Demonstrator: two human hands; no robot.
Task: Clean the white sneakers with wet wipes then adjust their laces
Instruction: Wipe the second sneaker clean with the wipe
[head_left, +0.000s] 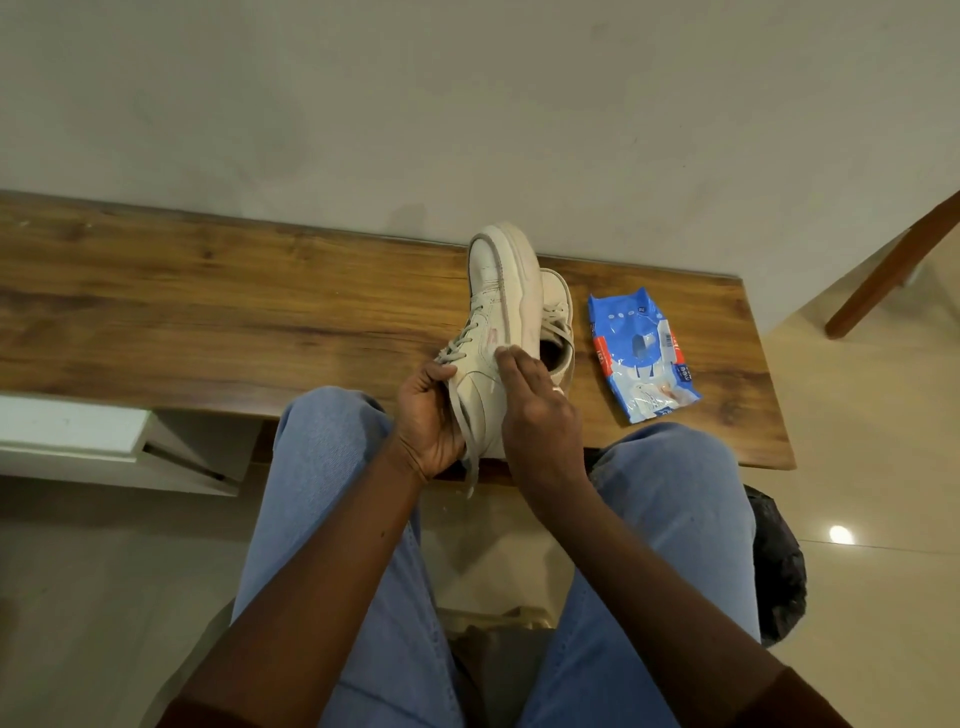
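Your left hand (431, 410) grips the white sneaker (493, 291) at its collar, fingers and thumb curled round the opening where the laces (457, 353) end. The sneaker stands tipped on its side, with its heel near the front edge of the worktop (208, 312) and its toe pointing away from you, toward the wall. One loose lace end hangs below your left palm, past the worktop's edge.

Your right hand (540, 410) rests on the sneaker's side panel, fingertips bunched together against the leather. You cannot tell whether they pinch a wipe there or only press the shoe — anything white under them blends into the upper. A ring (557, 389) shows on one finger of that hand.

The second sneaker (558, 312) sits on the worktop just beyond your right hand, touching the held one, its opening facing up and its laces slack. The wet wipes pack (641, 353) — blue and white — lies flat to the right of your right hand, near it but apart from both shoes. Your knees, in blue jeans (332, 467), sit under both forearms.
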